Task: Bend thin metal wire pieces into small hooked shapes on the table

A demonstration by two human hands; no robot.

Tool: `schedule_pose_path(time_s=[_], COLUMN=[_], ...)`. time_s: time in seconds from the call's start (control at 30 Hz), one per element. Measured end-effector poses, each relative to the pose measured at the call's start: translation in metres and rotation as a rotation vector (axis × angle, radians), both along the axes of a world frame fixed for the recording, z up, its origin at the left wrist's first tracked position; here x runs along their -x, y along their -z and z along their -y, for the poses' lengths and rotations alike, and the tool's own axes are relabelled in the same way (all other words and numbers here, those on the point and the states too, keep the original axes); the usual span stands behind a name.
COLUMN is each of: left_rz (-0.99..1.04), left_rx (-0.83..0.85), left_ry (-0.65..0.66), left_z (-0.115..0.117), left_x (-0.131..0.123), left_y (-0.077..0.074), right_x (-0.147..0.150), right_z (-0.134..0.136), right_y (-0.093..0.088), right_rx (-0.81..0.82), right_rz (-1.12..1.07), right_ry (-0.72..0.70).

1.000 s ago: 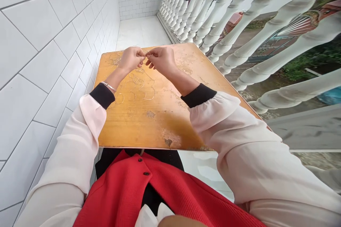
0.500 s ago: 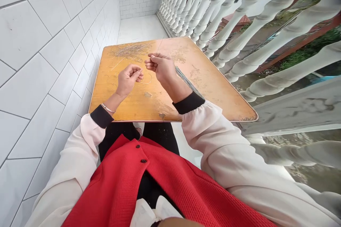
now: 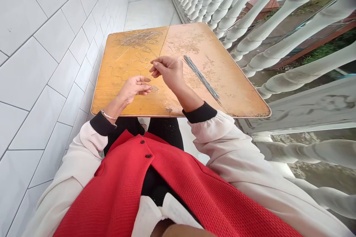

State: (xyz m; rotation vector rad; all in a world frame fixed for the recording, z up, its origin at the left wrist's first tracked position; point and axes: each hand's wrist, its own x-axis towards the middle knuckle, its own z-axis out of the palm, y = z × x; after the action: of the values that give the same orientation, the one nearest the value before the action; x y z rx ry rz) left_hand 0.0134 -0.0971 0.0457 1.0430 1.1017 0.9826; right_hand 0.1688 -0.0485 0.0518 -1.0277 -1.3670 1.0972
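My right hand [image 3: 167, 71] hovers over the middle of the worn wooden table [image 3: 239, 92], fingers pinched on a thin straight wire [image 3: 162, 46] that runs up and away toward the far edge. My left hand [image 3: 133, 88] lies low near the table's front, palm up, fingers loosely stretched, with nothing visible in it. Several small bent wire loops [image 3: 122, 69] lie on the table's left half. A tangled pile of wire [image 3: 139, 38] sits at the far left. A bundle of straight wires [image 3: 200, 77] lies just right of my right hand.
A white tiled wall [image 3: 41, 63] runs close along the table's left side. White stone balusters [image 3: 250, 11] line the right, with a drop beyond. A narrow white floor strip [image 3: 150, 13] stretches behind the table. My red vest and black trousers fill the foreground.
My hands were together pinching wire at the far side; they have separated. The left hand dropped toward the front and uncurled, the right drew a long wire. The view tilted down.
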Motion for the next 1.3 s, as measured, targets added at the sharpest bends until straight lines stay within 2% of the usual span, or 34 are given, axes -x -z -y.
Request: schedule_pose_path(time_s=[0.13, 0.47, 0.6, 0.73, 0.9, 1.1, 1.3], left_rz=[-0.007, 0.082, 0.151, 0.191, 0.158, 0.148, 0.098], left_rx=[-0.021, -0.086, -0.039, 0.009, 0.036, 0.064, 0.116], left_ry=[0.023, 0.053, -0.018, -0.092, -0.115, -0.113, -0.087], left_z=[0.008, 0.022, 0.019, 0.017, 0.018, 0.023, 0.030], left_x=[0.001, 0.009, 0.010, 0.008, 0.007, 0.007, 0.004], left_y=[-0.002, 0.018, 0.019, 0.015, 0.012, 0.014, 0.007], right_x=[-0.006, -0.008, -0.008, -0.005, -0.001, 0.001, 0.005], right_z=[-0.003, 0.002, 0.003, 0.012, 0.022, 0.023, 0.025], right_y=[-0.001, -0.003, 0.004, 0.010, 0.012, 0.017, 0.021], right_rx=[0.046, 0.284, 0.343, 0.312, 0.210, 0.248, 0.245], right_rz=[-0.013, -0.128, -0.199, -0.105, -0.027, -0.048, -0.073], right_ry=[-0.008, -0.057, -0.118, -0.158, -0.142, -0.165, -0.188])
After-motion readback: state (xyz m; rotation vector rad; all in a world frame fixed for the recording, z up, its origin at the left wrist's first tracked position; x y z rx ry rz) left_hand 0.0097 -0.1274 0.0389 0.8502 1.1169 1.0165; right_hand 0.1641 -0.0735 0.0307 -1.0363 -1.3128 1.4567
